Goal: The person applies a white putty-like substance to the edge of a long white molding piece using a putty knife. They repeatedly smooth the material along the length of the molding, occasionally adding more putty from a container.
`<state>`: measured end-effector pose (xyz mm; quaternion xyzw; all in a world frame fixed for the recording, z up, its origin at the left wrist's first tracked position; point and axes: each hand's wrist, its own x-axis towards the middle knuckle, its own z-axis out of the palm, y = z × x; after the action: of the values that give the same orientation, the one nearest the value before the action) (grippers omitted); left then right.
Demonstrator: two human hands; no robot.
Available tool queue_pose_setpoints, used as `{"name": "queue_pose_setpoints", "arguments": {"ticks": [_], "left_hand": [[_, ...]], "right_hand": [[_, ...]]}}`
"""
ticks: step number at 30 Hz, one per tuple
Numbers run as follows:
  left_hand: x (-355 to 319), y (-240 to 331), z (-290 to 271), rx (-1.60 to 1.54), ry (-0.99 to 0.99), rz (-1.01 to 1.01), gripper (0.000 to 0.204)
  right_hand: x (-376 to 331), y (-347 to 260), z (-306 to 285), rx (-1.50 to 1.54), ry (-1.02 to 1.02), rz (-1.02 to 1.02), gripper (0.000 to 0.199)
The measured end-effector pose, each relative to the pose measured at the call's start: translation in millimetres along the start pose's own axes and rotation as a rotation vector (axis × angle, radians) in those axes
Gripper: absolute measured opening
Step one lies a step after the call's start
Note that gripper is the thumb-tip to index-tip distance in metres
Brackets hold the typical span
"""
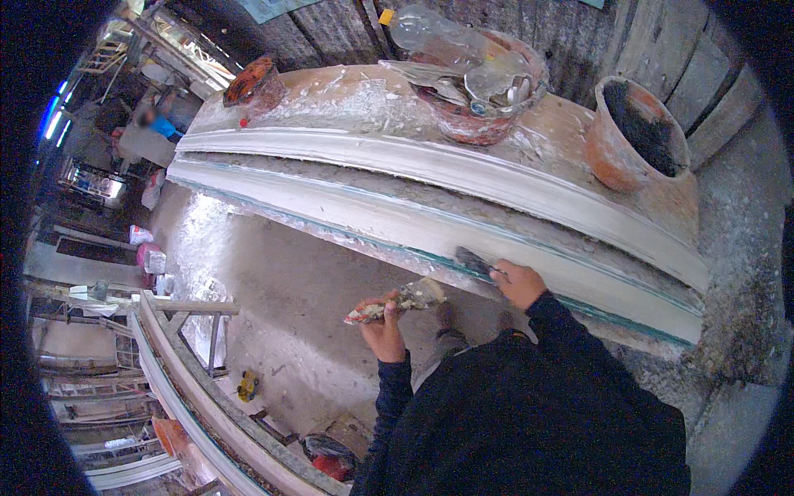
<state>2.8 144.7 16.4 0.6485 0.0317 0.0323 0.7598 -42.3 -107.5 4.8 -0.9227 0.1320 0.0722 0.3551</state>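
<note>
Rough plaster-crusted bench (pixel 372 95) is carrying the long white moulded plaster cornice (pixel 397 219); your right hand (pixel 519 283) is pressing a dark flat scraper (pixel 473 261) against its lower edge, left hand (pixel 382 324) gripping a plaster-caked trowel (pixel 401 299).

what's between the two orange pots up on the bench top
In the head view, a red bucket stuffed with clear plastic sits between the small orange pot and the large orange pot; the rest is plaster-smeared bench top.

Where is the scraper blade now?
In the head view, the scraper blade is in the right hand, pressed against the white moulding's lower edge, centre-right.
</note>
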Motion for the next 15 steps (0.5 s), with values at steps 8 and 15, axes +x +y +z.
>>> {"name": "queue_pose_setpoints", "arguments": {"ticks": [8, 15], "left_hand": [[10.7, -1.9, -17.5, -0.037, 0.026, -0.003, 0.024], [34.3, -3.8, -41.8, -0.049, 0.018, -0.021, 0.025]], "right_hand": [[13.0, -19.3, 17.1, 0.02, -0.008, -0.048, 0.027], [13.0, -21.2, 25.0, 0.004, 0.004, 0.037, 0.026]]}}
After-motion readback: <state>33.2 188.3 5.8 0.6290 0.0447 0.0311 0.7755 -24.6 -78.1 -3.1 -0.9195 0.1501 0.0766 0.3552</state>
